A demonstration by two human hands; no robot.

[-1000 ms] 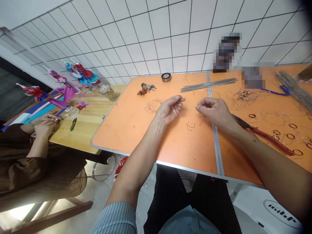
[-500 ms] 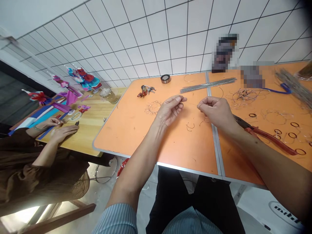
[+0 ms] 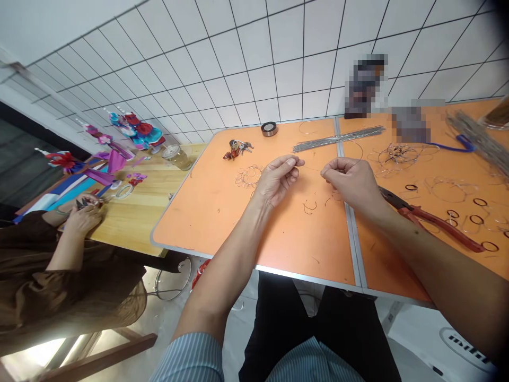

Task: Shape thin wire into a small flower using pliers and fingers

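Where the right hand (image 3: 350, 179) pinches, pliers (image 3: 415, 213) lie near

Co-worker's near hand (image 3: 85, 218) back by the other — dark tool (image 3: 81, 203), snips perhaps, now off the wooden table (image 3: 137, 225)

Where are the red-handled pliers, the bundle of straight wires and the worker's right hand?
Red-handled pliers (image 3: 431, 215): head view, on a red handle.
Bundle of straight wires (image 3: 339, 139): head view, midway along its length.
Right hand (image 3: 352, 178): head view, on the back of the hand.
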